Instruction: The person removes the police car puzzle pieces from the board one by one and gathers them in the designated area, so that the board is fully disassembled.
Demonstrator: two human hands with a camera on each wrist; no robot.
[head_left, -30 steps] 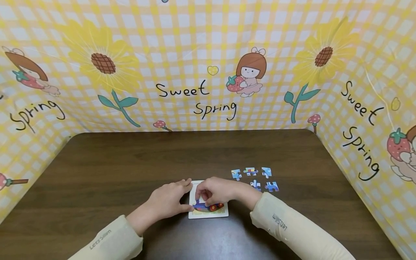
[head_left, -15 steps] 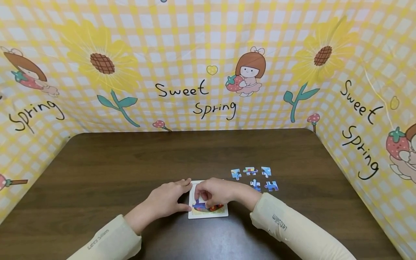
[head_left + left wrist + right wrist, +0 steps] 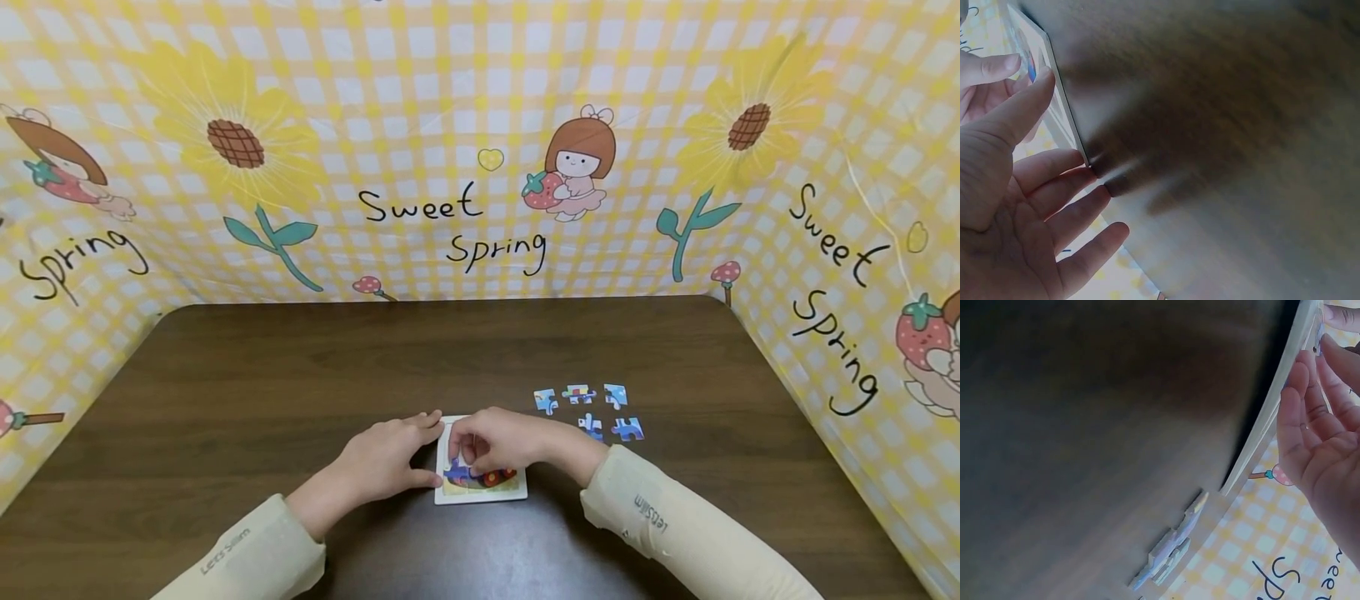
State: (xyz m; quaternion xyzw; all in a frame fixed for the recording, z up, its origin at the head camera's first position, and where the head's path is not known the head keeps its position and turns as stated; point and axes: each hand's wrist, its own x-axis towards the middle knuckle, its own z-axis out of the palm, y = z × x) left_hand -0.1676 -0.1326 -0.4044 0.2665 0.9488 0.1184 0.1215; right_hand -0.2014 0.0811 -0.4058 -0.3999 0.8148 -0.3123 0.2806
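A small white-rimmed puzzle tray (image 3: 483, 501) lies on the table, its lower part filled with a colourful picture with red wheels. My left hand (image 3: 375, 462) rests along the tray's left edge. In the left wrist view, its fingers (image 3: 1082, 215) are spread and fairly straight. Over the tray, my right hand (image 3: 504, 437) pinches a blue puzzle piece (image 3: 458, 470) between thumb and fingers, low at the picture's left part. The right wrist view shows the curled right hand (image 3: 1322, 412) beside the tray's rim. The hand hides much of the tray's upper part.
Several loose puzzle pieces lie right of the tray in two rows, among them a light blue piece (image 3: 546, 402) and a dark blue one (image 3: 627, 429). Behind the brown table (image 3: 337, 350) hangs a yellow checked cloth (image 3: 420, 100), which also covers both sides.
The blue piece has shifted and turned slightly under my right fingers, showing more of the picture beside it. My left hand stays at the tray's edge, and the loose pieces lie as before.
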